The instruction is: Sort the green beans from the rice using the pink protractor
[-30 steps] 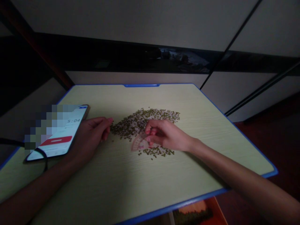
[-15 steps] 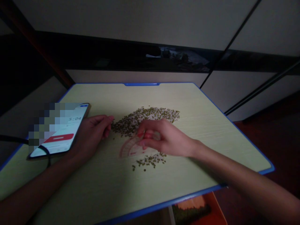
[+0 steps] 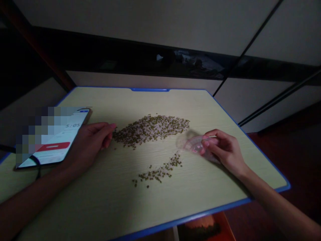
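My right hand (image 3: 227,150) pinches a clear protractor (image 3: 194,145) with pinkish markings between thumb and fingers, at the right of the table. The protractor is tilted and partly blurred. A wide pile of small green-brown beans or seeds, mixed with pale bits (image 3: 155,129), lies across the middle. Nearer me runs a thin, separate strip of the same seeds (image 3: 160,171), left of the protractor. My left hand (image 3: 95,140) rests with curled fingers, its fingertips beside the pile's left end. Whether anything is inside those fingers is hidden.
A lit phone (image 3: 56,146) lies at the left beside my left wrist, a dark cable crossing it. The pale tabletop (image 3: 105,201) has a blue rim. Below the front edge shows an orange container (image 3: 224,224) with dark contents. Cabinet panels stand behind.
My right hand first drew the protractor toward me and left, pulling some seeds from the main pile into a strip. It then swung right, off the strip. My left hand has stayed nearly still.
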A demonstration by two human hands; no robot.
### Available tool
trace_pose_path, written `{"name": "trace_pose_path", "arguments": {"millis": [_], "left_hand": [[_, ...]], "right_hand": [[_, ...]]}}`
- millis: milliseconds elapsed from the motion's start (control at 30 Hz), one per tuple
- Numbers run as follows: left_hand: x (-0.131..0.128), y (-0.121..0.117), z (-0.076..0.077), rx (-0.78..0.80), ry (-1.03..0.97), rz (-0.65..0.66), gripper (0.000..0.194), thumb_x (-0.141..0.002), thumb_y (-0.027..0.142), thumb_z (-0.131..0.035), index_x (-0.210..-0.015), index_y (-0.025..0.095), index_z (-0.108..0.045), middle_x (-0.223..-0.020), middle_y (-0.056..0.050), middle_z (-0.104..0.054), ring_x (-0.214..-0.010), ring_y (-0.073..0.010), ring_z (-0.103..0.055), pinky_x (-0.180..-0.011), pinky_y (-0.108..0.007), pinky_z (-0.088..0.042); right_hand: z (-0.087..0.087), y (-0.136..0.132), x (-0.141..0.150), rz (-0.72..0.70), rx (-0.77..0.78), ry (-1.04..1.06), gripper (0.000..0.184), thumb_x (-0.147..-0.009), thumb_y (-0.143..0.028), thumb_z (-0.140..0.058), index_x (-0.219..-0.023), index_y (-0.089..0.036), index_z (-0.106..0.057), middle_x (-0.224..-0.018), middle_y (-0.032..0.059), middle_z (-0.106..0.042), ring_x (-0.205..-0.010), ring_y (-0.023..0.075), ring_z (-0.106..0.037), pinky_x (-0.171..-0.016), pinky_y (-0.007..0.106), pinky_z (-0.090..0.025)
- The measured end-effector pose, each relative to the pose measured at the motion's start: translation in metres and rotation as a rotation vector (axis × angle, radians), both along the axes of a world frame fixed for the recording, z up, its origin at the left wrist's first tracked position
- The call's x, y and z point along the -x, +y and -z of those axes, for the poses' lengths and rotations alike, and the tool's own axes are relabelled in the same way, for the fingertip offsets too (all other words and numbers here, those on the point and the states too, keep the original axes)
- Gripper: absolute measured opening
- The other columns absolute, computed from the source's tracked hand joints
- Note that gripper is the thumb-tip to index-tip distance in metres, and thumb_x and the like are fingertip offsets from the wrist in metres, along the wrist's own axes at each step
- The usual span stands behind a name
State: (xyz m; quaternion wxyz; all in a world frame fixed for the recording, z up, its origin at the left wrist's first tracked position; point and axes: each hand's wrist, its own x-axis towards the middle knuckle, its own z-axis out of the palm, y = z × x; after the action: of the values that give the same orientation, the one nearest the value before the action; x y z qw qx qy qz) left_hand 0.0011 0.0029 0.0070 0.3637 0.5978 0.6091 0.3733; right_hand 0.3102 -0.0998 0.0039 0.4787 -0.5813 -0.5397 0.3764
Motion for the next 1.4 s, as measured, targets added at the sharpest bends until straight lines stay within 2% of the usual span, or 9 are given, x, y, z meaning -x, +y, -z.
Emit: {"name": "trace_pose_path", "arguments": {"millis": [100, 233, 600, 733, 900, 1133, 1300, 1400], "left_hand": [[0.0006, -0.0002, -0.0003, -0.001, 0.017, -0.011, 0.034, -0.071, 0.039, -0.055, -0.045, 0.018, -0.046, -0.036, 0.007, -0.041, -0.037, -0.0062, -0.035, -0.042, -0.022, -0.027], [0.0011, 0.0, -0.0003, 0.011, 0.024, -0.022, 0.035, -0.07, 0.04, -0.056, -0.044, 0.018, -0.045, -0.036, 0.006, -0.04, -0.037, -0.0064, -0.035, -0.042, -0.022, -0.026], [0.0039, 0.0015, 0.0014, -0.029, 0.033, -0.005, 0.036, -0.071, 0.039, -0.055, -0.044, 0.018, -0.045, -0.037, 0.006, -0.041, -0.037, -0.0053, -0.035, -0.04, -0.021, -0.026], [0.004, 0.0027, 0.0027, -0.039, 0.026, -0.008, 0.036, -0.071, 0.039, -0.056, -0.043, 0.018, -0.045, -0.036, 0.006, -0.041, -0.036, -0.0053, -0.036, -0.039, -0.021, -0.027], [0.0042, 0.003, 0.003, -0.04, 0.022, 0.004, 0.036, -0.072, 0.038, -0.055, -0.044, 0.018, -0.046, -0.037, 0.006, -0.041, -0.037, -0.005, -0.036, -0.04, -0.02, -0.028], [0.0042, 0.0027, 0.0038, -0.058, 0.021, 0.002, 0.036, -0.071, 0.038, -0.056, -0.043, 0.018, -0.045, -0.036, 0.006, -0.041, -0.036, -0.0048, -0.036, -0.04, -0.02, -0.029], [0.0049, 0.0036, 0.0054, -0.058, 0.013, -0.008, 0.035, -0.07, 0.039, -0.057, -0.044, 0.018, -0.046, -0.037, 0.006, -0.042, -0.036, -0.005, -0.036, -0.039, -0.02, -0.028], [0.0051, 0.0037, 0.0066, -0.052, 0.001, -0.007, 0.035, -0.07, 0.039, -0.057, -0.044, 0.018, -0.046, -0.037, 0.006, -0.042, -0.036, -0.0051, -0.036, -0.038, -0.02, -0.028]], "right_hand": [[0.0013, -0.0016, 0.0019, -0.037, -0.007, 0.026, 0.019, -0.071, -0.031, -0.067, -0.075, -0.017, -0.056, -0.051, -0.0005, -0.061, -0.046, 0.0119, -0.058, -0.042, 0.021, -0.04], [0.003, -0.0006, 0.0012, -0.089, 0.024, 0.059, 0.013, -0.073, -0.027, -0.065, -0.076, -0.016, -0.057, -0.054, 0.0002, -0.062, -0.048, 0.0114, -0.059, -0.047, 0.022, -0.044], [0.002, -0.0034, 0.0011, -0.073, 0.039, 0.05, 0.011, -0.072, -0.023, -0.064, -0.075, -0.016, -0.056, -0.054, 0.0004, -0.061, -0.047, 0.0106, -0.057, -0.044, 0.02, -0.041], [0.0012, -0.0027, 0.0012, -0.106, 0.062, 0.053, 0.01, -0.072, -0.023, -0.064, -0.074, -0.016, -0.056, -0.053, 0.0006, -0.061, -0.046, 0.0107, -0.058, -0.045, 0.02, -0.043], [0.0008, -0.0031, -0.0002, -0.062, 0.056, 0.073, 0.011, -0.072, -0.022, -0.065, -0.074, -0.017, -0.056, -0.054, 0.0003, -0.062, -0.048, 0.011, -0.059, -0.046, 0.019, -0.043], [0.0003, -0.0069, -0.002, -0.218, 0.066, 0.017, 0.007, -0.076, -0.021, -0.061, -0.076, -0.015, -0.056, -0.053, 0.002, -0.063, -0.047, 0.01, -0.056, -0.046, 0.02, -0.041], [0.0006, -0.005, -0.001, -0.113, 0.037, 0.049, 0.006, -0.075, -0.019, -0.061, -0.075, -0.016, -0.055, -0.053, 0.0004, -0.062, -0.047, 0.01, -0.058, -0.046, 0.019, -0.042], [0.0013, -0.005, -0.0003, -0.132, 0.045, 0.042, 0.006, -0.076, -0.019, -0.061, -0.075, -0.016, -0.055, -0.053, 0.0002, -0.063, -0.048, 0.0097, -0.058, -0.047, 0.019, -0.042]]}}
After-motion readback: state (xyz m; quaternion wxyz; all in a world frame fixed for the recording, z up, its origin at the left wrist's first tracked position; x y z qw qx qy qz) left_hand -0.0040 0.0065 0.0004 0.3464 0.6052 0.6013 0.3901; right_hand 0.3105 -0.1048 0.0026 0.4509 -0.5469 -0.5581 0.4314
